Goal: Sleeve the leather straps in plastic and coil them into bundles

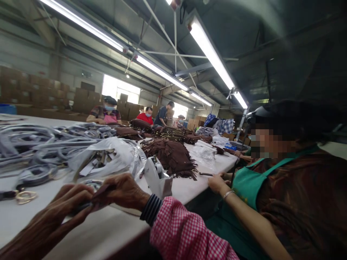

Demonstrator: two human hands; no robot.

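Observation:
My left hand (67, 207) and my right hand (126, 189) meet above the near edge of the table. Between them is a small dark brown strip (103, 192), probably fabric or leather, pinched by the fingers of both hands. Most of it is covered by my fingers, and its far end is hard to make out. Just beyond my right hand stands a white device (154, 177) with metal parts. A clear plastic bag (108, 155) of small pale pieces lies behind my hands. Left of it are coiled grey straps (38, 144) and a gold-coloured buckle (25, 196).
A heap of brown pieces (170, 155) lies mid-table, with stacked brown pouches (168, 133) behind. To my right sits a co-worker in a green apron (248, 184), hands at the table edge. Several other people are across the table. Plastic packaging (203, 155) lies at right.

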